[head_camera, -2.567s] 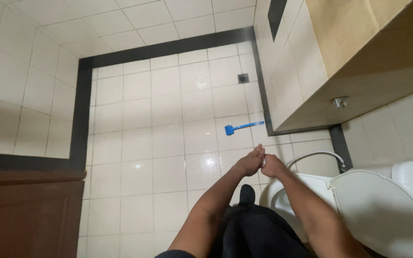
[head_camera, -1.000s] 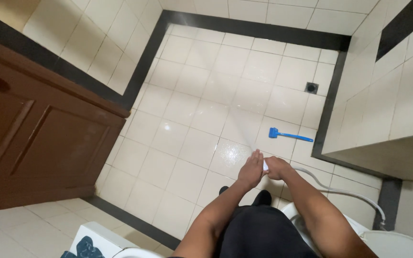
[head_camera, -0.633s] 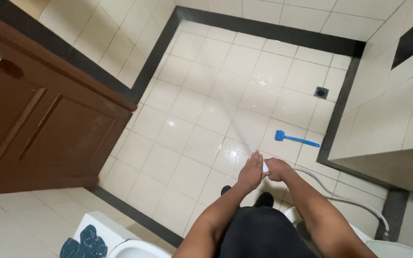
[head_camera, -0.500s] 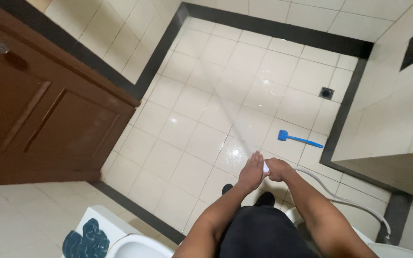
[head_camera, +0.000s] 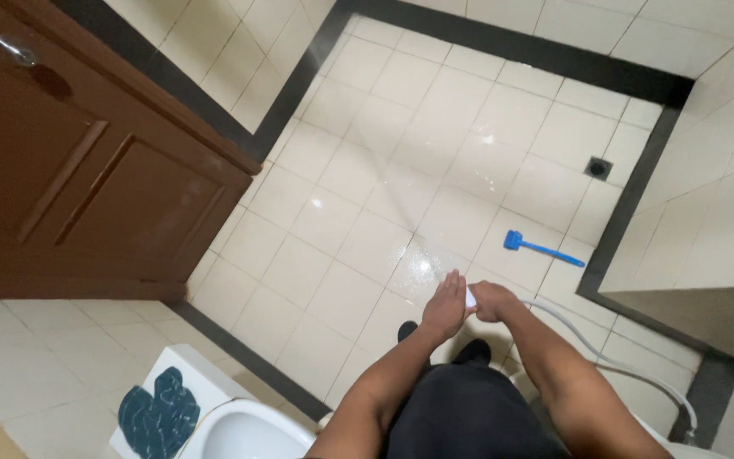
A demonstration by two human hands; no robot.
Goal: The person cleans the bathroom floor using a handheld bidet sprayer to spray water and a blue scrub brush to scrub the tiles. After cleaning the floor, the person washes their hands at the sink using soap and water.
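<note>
Both my hands are together in front of me over the wet tiled floor (head_camera: 358, 195). My right hand (head_camera: 493, 300) is closed around a small white spray head (head_camera: 471, 297), whose grey hose (head_camera: 592, 348) trails back to the right. My left hand (head_camera: 445, 304) rests flat against the left side of that spray head. A thin jet of water (head_camera: 397, 200) shoots from it up and left across the tiles. A blue brush (head_camera: 541, 247) with a long handle lies on the floor just beyond my hands.
A brown wooden door (head_camera: 70, 170) with a metal handle stands at the left. A white toilet (head_camera: 231, 425) with a dark blue mat on its tank is at the bottom left. A floor drain (head_camera: 598, 167) sits at the far right, beside a tiled wall (head_camera: 707, 229).
My view has swung left and down, bringing the door and toilet into sight. My hands stay joined on the spray head, and the water jet now reaches across the floor.
</note>
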